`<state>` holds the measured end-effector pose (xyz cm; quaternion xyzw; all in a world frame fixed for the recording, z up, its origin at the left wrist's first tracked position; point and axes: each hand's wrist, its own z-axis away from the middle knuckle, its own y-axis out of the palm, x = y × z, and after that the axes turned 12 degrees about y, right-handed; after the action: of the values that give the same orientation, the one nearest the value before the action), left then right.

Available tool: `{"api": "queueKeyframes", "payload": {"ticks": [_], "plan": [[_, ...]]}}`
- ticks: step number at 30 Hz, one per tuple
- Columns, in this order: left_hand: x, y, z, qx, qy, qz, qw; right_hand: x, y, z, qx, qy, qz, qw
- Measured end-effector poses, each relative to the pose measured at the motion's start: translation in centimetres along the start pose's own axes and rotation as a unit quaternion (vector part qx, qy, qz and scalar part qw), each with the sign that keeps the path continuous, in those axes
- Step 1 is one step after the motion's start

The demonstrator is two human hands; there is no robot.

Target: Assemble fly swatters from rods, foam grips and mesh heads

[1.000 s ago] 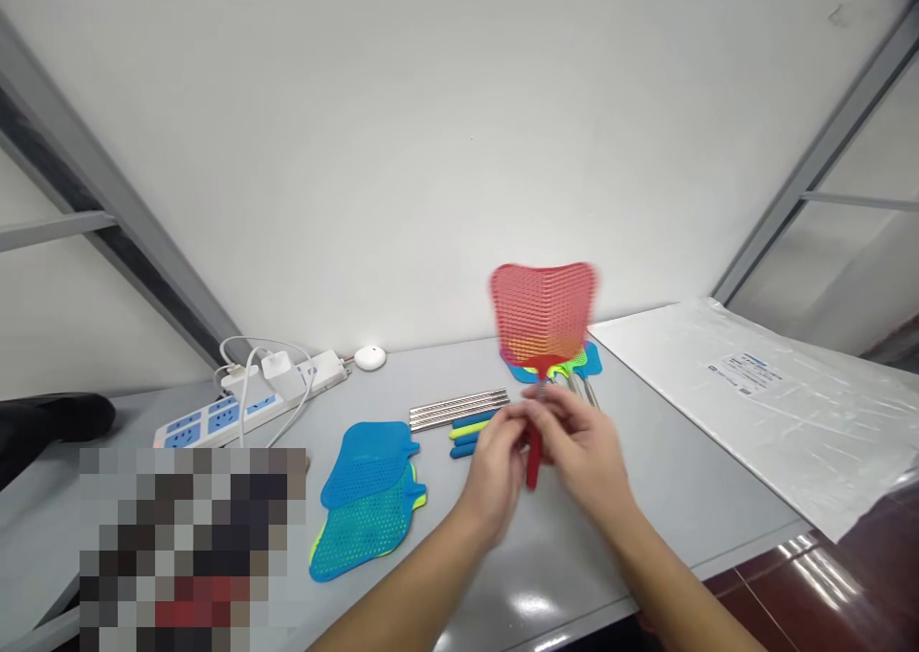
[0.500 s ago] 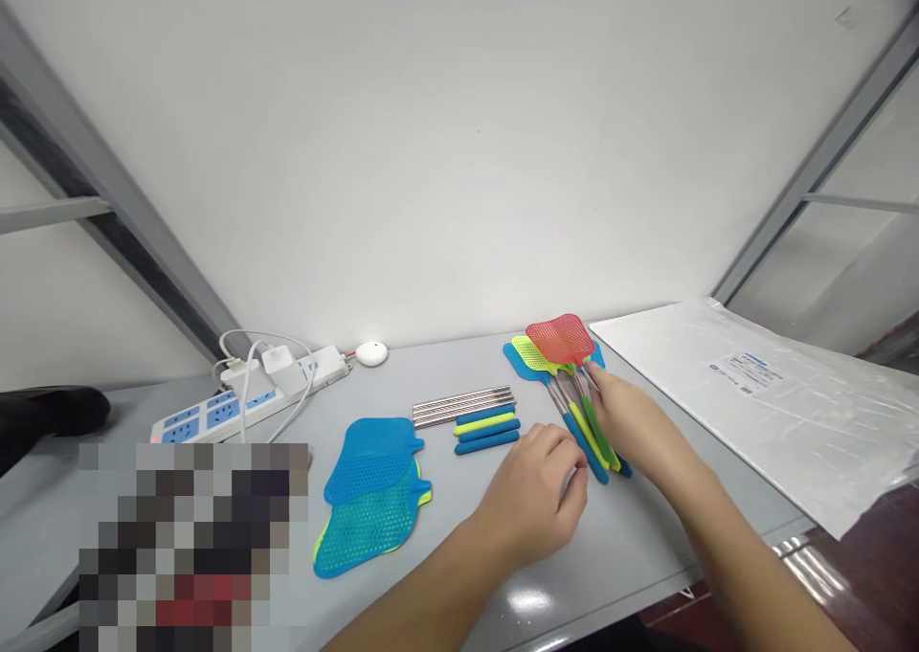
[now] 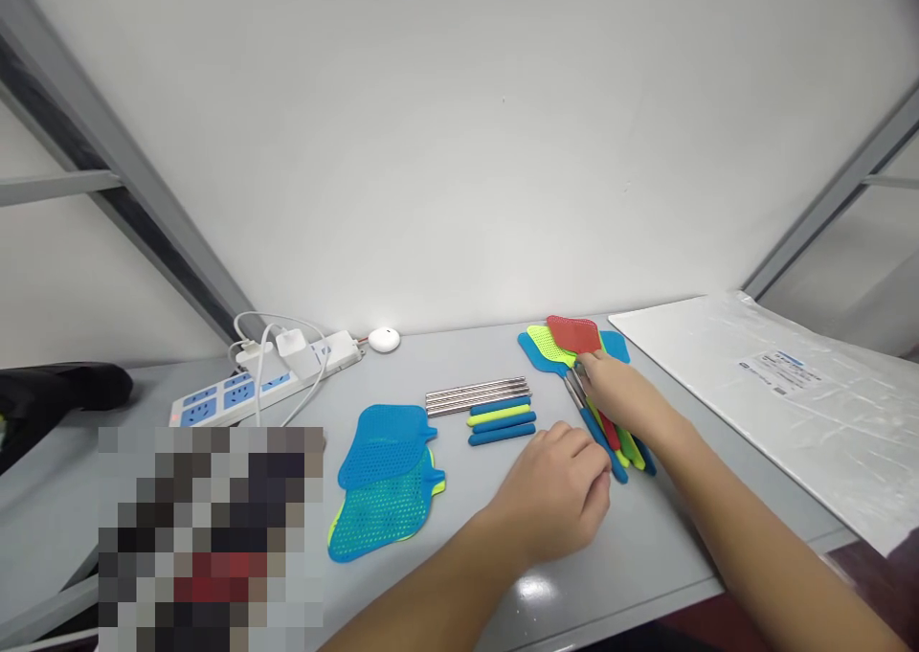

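Note:
Near the back wall, my right hand [image 3: 621, 389] has its fingers closed around the neck of a red fly swatter [image 3: 574, 334], whose red handle slants down toward me. Beneath it a pile of other fly swatters fans out, among them a yellow-green one [image 3: 546, 343] and a blue one [image 3: 540, 357], their grips pointing at the front edge. My left hand [image 3: 552, 489] is curled beside these grips, above the table; its fingertips are hidden. Left of it lie loose handle grips [image 3: 503, 430], blue and yellow-green, with several metal rods [image 3: 478, 395] just behind.
Loose blue swatter heads [image 3: 388, 441] lie overlapping at left, a yellow-green edge showing underneath. Further left are a power strip [image 3: 215, 398] with chargers and a white round case [image 3: 384, 339]. A white wrapped panel [image 3: 725, 365] covers the right side. A blurred patch hides the lower left.
The red fly swatter's head has tipped and its red handle now shows over the pile. My right hand stays at its neck; my left hand is still curled. The view has shifted slightly.

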<state>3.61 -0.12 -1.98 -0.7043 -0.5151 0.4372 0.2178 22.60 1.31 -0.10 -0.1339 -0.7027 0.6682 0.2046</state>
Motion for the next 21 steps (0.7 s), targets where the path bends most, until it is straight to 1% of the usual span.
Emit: {"api": "queueKeyframes", "payload": {"ticks": [3,5,14,17,21], "plan": [[0.0,0.0,-0.1,0.012,-0.002,-0.002,1.0,-0.6,-0.2,0.1,-0.01,-0.043,-0.034,0.998],[0.0,-0.1,-0.2,0.021,-0.007,-0.001,1.0,-1.1,-0.1,0.1,-0.015,-0.06,-0.054,0.997],[-0.2,-0.3,-0.4,0.05,-0.033,-0.003,0.998,-2.9,1.4,-1.2,-0.043,-0.088,-0.086,0.992],[-0.3,-0.2,-0.4,0.073,-0.044,-0.021,0.996,-3.2,1.6,-1.4,-0.044,-0.099,-0.087,0.99],[-0.4,0.1,-0.4,0.12,-0.046,-0.039,0.991,-3.4,1.4,-1.4,-0.038,-0.115,-0.093,0.988]]}}
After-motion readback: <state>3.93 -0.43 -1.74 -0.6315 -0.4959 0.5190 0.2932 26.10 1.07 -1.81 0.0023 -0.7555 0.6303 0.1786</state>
